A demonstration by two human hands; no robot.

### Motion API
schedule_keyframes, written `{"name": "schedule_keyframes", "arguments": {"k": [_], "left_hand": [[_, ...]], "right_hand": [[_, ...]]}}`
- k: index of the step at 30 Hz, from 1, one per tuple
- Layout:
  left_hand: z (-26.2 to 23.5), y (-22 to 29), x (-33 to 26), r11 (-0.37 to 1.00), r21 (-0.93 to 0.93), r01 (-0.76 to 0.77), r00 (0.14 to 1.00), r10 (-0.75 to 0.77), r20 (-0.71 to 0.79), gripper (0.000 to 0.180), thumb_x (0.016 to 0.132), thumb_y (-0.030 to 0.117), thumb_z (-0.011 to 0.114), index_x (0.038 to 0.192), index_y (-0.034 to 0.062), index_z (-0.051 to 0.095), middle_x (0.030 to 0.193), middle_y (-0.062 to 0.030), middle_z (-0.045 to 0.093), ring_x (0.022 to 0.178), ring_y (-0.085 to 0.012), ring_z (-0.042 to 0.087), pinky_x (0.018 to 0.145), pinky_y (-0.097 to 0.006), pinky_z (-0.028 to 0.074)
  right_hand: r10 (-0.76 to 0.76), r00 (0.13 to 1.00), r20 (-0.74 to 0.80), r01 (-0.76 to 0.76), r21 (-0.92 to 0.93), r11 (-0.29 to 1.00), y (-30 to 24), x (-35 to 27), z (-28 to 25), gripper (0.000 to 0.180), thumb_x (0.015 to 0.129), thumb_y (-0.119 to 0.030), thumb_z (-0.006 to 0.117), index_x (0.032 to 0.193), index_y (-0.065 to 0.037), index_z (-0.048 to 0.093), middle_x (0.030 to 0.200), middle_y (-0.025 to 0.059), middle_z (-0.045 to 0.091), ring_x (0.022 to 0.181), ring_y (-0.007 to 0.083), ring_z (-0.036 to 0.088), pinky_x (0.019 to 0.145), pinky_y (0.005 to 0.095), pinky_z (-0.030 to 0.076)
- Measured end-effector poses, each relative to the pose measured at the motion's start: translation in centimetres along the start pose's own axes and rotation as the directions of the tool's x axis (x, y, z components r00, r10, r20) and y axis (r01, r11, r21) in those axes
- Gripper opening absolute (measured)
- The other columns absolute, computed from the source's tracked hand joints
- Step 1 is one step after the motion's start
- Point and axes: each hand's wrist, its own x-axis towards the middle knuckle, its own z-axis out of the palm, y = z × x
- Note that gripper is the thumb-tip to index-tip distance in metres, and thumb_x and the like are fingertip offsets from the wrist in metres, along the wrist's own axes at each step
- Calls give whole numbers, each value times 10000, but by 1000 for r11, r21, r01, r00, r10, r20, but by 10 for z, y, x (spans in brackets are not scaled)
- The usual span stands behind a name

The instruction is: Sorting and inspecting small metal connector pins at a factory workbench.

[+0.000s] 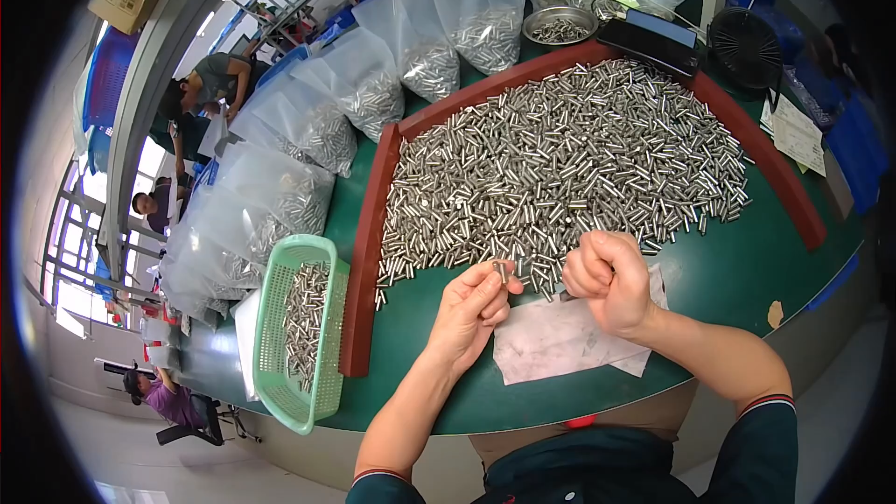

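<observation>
My left hand [473, 310] pinches a small metal pin [503, 270] upright between thumb and fingertips, just at the near edge of a large heap of silver metal pins [569, 163]. My right hand [609, 278] is closed in a fist right beside it, at the heap's near edge; what it grips is hidden inside the fingers. Both hands hover over a white sheet of paper [551, 341] on the green table [719, 271]. A dark red frame [369, 224] borders the heap on the left and far sides.
A light green plastic basket [280, 355] with pins stands left of the frame. Several clear bags of pins [373, 84] line the table's far left. A metal bowl [558, 26], a black scale [649, 37] and a small black fan [745, 45] sit at the back. Other people work at far left.
</observation>
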Motion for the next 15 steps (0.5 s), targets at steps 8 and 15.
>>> {"name": "schedule_keyframes", "arguments": {"k": [8,15], "left_hand": [[0,7,-3,986,-31,163,986,-164,-42,240,877,176,449,975,-29,526,875,-154,605,477,-34,323,446,-163,288],[-3,9,-4,984,-34,175,983,-177,-48,274,886,194,424,970,-56,499,901,-178,604,464,-42,311,441,-171,290]], "right_hand": [[17,1000,16,-17,-15,1000,3,1,-1,393,855,-242,333,487,-123,264,396,-21,234,375,88,150,393,254,158],[9,1000,12,-9,12,1000,5,0,-3,383,852,-219,343,491,-115,268,407,-16,241,385,84,166,390,245,164]]}}
